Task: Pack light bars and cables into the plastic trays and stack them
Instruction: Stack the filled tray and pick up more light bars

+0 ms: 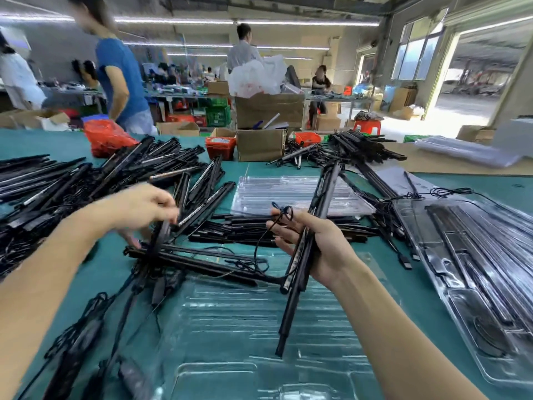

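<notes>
Landmark: the empty clear plastic tray (259, 342) lying at the near edge of the green table (403, 272).

1. Right hand (317, 249), hovering above the tray's far right corner. Fingers are curling round a bundle of light bars (302, 255), gripping them mid-length; the bars are standing steeply, lower ends hanging over the tray, upper ends pointing away from it. A thin black cable (271, 226) is looping over the fingertips.

2. Left hand (147, 206), hovering beyond the tray's far left corner. Thumb and fingers are pinching the top of one black light bar (161, 238), which is blurred; its lower end is touching a crossed group of bars and cables (196, 261) lying along the tray's far edge.

3. Loose pile of light bars (86, 180), spreading well to the left of the tray and beyond it.

4. Stack of empty clear trays (288, 192), sitting farther back from the tray, with more bars lying between.

5. Filled trays (476, 255), lying to the right of the tray, holding bars and coiled cable.

6. Cardboard boxes (262, 125), standing at the far edge, well apart from the tray.
</notes>
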`<action>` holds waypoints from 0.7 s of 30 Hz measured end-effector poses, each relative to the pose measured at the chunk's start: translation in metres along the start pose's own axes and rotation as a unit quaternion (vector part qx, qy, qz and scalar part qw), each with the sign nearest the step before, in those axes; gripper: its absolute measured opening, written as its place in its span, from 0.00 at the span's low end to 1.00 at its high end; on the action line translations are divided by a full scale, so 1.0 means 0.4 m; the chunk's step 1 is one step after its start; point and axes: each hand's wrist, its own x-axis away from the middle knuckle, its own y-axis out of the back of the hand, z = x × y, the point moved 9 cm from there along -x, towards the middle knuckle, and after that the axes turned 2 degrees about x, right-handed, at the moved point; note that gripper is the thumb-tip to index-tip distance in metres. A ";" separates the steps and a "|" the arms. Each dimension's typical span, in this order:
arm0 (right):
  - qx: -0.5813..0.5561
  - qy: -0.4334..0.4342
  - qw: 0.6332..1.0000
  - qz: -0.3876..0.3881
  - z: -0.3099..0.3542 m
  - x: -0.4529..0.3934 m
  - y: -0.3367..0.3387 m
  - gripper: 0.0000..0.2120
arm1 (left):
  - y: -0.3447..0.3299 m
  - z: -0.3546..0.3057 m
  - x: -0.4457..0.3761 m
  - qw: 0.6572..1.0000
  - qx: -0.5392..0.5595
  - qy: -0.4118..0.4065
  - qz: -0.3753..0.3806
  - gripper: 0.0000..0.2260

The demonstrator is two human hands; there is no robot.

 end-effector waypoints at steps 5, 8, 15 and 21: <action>0.140 -0.030 0.988 -0.058 -0.039 0.008 0.059 0.15 | -0.129 0.091 0.020 0.968 -0.179 0.097 0.146 0.16; 0.151 -0.047 0.984 -0.084 -0.055 0.010 0.085 0.23 | -0.169 0.108 0.030 0.943 -0.235 0.134 0.192 0.22; 0.093 -0.058 0.991 -0.074 -0.061 -0.006 0.059 0.09 | -0.254 0.019 -0.014 0.929 -0.345 0.001 0.137 0.32; 0.165 -0.015 0.983 -0.084 -0.047 -0.010 0.102 0.07 | -0.229 0.009 -0.032 0.915 -0.393 -0.073 0.063 0.16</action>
